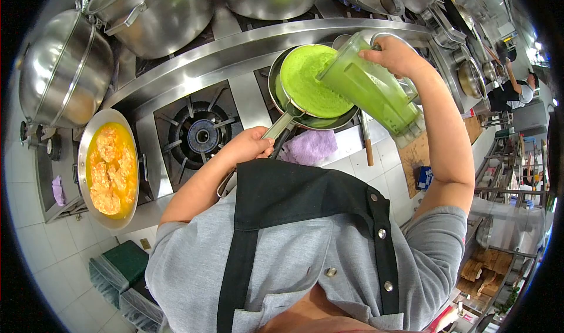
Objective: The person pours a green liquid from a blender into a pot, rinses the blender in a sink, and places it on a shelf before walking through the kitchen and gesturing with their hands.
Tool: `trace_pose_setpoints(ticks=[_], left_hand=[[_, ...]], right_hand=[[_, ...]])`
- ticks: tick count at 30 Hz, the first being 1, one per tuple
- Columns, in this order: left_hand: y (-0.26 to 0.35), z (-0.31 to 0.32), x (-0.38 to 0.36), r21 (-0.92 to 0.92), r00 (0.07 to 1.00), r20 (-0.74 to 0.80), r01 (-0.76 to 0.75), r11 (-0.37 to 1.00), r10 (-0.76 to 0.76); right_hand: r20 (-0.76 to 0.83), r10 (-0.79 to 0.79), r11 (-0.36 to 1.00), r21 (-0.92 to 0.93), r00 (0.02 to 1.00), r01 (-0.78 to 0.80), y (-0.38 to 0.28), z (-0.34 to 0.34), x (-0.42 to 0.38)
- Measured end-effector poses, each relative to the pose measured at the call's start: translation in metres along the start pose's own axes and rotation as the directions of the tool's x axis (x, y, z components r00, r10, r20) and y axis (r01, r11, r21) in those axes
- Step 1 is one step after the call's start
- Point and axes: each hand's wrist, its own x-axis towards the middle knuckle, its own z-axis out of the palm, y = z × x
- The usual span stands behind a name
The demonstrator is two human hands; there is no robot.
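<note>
My left hand (248, 145) is closed round the handle of a strainer (286, 119), whose round bowl is full of green puree (314, 80). The strainer rests over a pan (275, 81) on the stove. My right hand (395, 56) grips a clear blender jar (373, 92) coated with green inside. The jar is tilted, its mouth at the right edge of the puree. A purple cloth (310, 147) lies just below the pan, beside a wooden-handled utensil (368, 145).
A bare burner (202, 135) is left of the pan. Farther left stand a pan of orange food in yellow liquid (111, 171) and a steel pot (67, 69). Large pots (155, 16) line the back. Another person (517, 92) stands far right.
</note>
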Motion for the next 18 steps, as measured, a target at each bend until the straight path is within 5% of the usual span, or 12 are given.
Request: trace_pose_setpoints(ticks=[18], left_hand=[[0.004,0.001,-0.001,0.065,1.000,0.003,0.000,0.998,0.000]], right_hand=[[-0.046,0.008,0.999,0.036,0.999,-0.007,0.002,0.005,0.005]])
